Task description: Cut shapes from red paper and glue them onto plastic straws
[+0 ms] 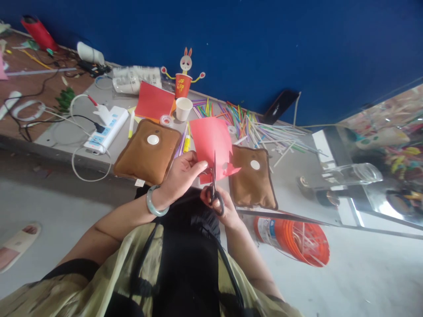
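My left hand (pixel 185 174) pinches the lower left edge of a red sheet of paper (pixel 211 136), held up over the front edge of the table. In my right hand (pixel 224 207) is a pair of scissors (pixel 214 187) with dark handles, its blades pointing up against the paper. The sheet's lower edge is jagged, with a cut flap sticking out to the right. Beneath and beside my hands lie two brown cushion-like pouches, a left pouch (pixel 148 158) and a right pouch (pixel 253 187), each with a white round spot.
A red cup figure with rabbit ears (pixel 183 83) stands at the back beside a white paper cup (pixel 183 109). Colourful sticks (pixel 244 121) lie behind the paper. A power strip (pixel 107 130) sits left; a glass bottle (pixel 350 175) lies right. An orange bucket (pixel 287 237) is below the table.
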